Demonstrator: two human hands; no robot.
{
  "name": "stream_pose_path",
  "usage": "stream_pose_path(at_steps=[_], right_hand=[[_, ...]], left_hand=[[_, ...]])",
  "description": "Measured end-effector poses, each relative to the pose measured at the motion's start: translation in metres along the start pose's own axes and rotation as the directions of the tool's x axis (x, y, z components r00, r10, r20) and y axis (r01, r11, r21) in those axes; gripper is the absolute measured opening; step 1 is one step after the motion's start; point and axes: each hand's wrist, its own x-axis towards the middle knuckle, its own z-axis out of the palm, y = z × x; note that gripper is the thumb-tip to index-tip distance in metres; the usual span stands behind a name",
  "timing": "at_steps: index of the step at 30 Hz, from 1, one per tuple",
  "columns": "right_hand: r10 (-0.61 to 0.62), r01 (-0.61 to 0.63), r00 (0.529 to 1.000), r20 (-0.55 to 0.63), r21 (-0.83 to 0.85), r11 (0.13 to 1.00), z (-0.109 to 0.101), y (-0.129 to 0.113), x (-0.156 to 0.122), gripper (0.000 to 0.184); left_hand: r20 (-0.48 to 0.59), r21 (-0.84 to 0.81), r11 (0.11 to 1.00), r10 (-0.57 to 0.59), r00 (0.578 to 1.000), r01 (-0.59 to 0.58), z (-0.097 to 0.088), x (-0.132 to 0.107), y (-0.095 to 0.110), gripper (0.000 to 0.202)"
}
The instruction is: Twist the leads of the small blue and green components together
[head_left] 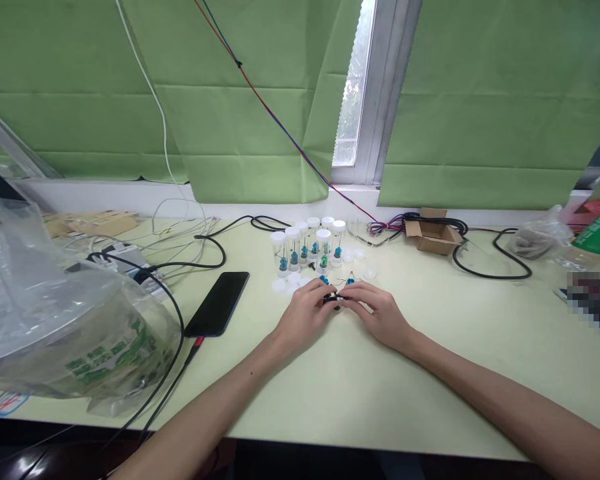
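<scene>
My left hand [304, 313] and my right hand [377, 310] meet at the middle of the pale green table [430, 373], fingers pinched together on a small black part [334, 300] between them. Small blue pieces [350, 281] lie just beyond my fingertips. Behind them stand several clear plastic vials [307, 247] with white caps, each with a blue or green piece inside. Loose white caps [286, 285] lie beside the vials.
A black phone [217, 303] lies left of my hands. A large clear plastic bag [55, 320] fills the left edge, with black cables [175, 313] around it. A small open cardboard box [433, 233] and more cable [490, 263] sit at the back right. Green blinds cover the window.
</scene>
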Motion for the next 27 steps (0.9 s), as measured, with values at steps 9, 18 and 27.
stream_pose_path(at_steps=[9,18,27], right_hand=[[-0.051,0.053,0.997,0.053,-0.047,0.997,-0.0006,0.0023,-0.0003,0.018],[-0.094,0.108,0.984,0.154,-0.082,0.991,-0.003,0.0021,-0.0003,0.024],[0.046,-0.043,0.994,0.103,-0.031,0.999,-0.0021,0.0002,-0.002,0.016]], left_hand=[[0.031,-0.001,1.0,0.019,0.999,-0.019,-0.0002,-0.0001,-0.0015,0.014],[0.097,0.049,0.999,0.012,0.995,-0.017,-0.0016,-0.0016,-0.0013,0.016],[0.107,0.003,1.0,-0.025,0.994,0.024,-0.0016,-0.0007,0.0011,0.018]])
